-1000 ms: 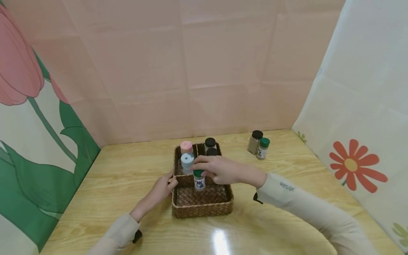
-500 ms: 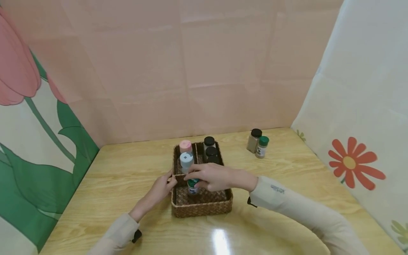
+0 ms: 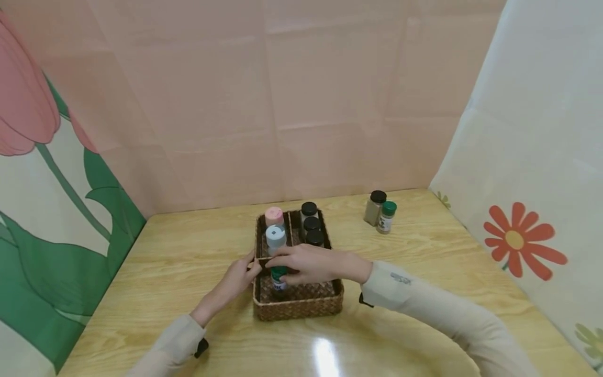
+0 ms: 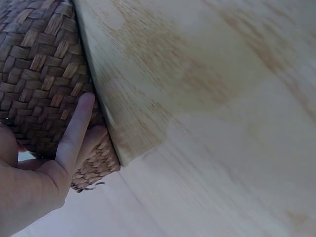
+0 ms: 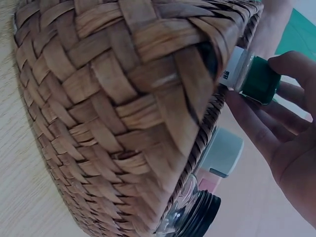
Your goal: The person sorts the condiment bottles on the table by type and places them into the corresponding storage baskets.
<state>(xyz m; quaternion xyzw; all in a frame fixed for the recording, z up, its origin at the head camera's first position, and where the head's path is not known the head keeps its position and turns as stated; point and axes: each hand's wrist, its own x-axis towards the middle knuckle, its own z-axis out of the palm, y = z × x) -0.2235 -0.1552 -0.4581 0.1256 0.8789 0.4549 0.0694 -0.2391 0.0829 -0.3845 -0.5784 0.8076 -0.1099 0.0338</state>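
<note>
A brown woven basket (image 3: 299,310) with dividers stands on the table. My right hand (image 3: 313,264) pinches the green cap of a small labelled spice jar (image 3: 279,286) in the basket's front compartment, at its left side. In the right wrist view, thumb and fingers close around the green cap (image 5: 261,80); the basket wall hides the jar's lower part. My left hand (image 3: 239,276) holds the basket's left wall, thumb at the rim. Its fingers lie along the outer weave (image 4: 47,84) in the left wrist view.
Pink-capped (image 3: 274,215) and white-capped (image 3: 275,235) bottles stand in the back left compartment. Several black-capped jars (image 3: 311,225) fill the back right one. Right of the basket, a black-capped jar (image 3: 375,208) and a green-capped jar (image 3: 386,218) stand on the table.
My right hand has moved left and toward the front with the spice jar, lowering it into the front compartment. My left hand stays at the basket's left wall.
</note>
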